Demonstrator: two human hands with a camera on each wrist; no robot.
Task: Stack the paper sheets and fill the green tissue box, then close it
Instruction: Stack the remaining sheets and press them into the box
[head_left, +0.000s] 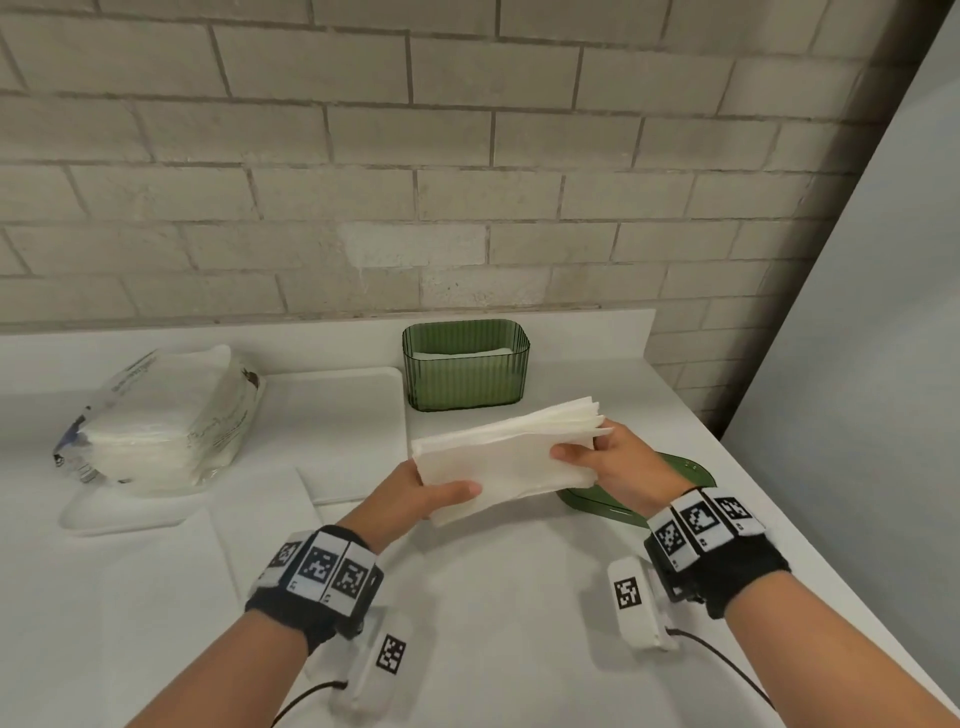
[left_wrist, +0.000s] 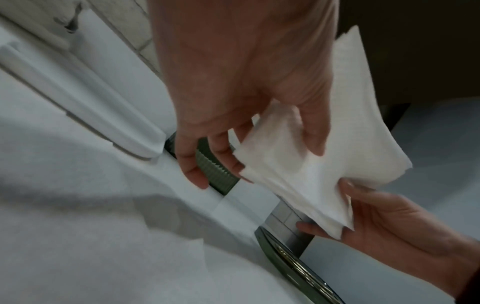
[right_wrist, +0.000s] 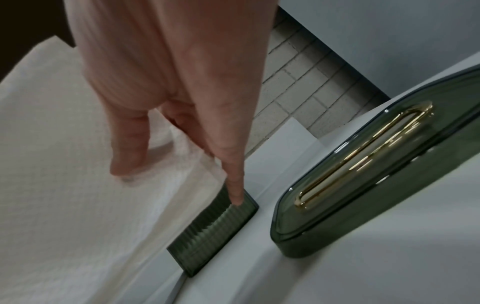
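Both hands hold a stack of white paper sheets (head_left: 506, 460) above the counter, in front of the green ribbed tissue box (head_left: 466, 369). My left hand (head_left: 439, 493) grips the stack's near left end, thumb on top. At the far right end my right hand (head_left: 582, 447) pinches the sheets. The box stands open by the wall with some white paper inside. Its green lid (head_left: 675, 467) with a gold-rimmed slot (right_wrist: 363, 156) lies flat on the counter under my right hand. The wrist views show the stack (left_wrist: 311, 160) (right_wrist: 78, 185), the box (left_wrist: 215, 172) (right_wrist: 215, 234) and the lid (left_wrist: 291, 265) too.
An opened plastic pack of white tissues (head_left: 161, 415) rests on a white tray (head_left: 353, 395) at the left. Loose white sheets (head_left: 156, 561) lie on the counter near me. The brick wall (head_left: 415, 182) backs the counter; the counter's edge runs diagonally at the right.
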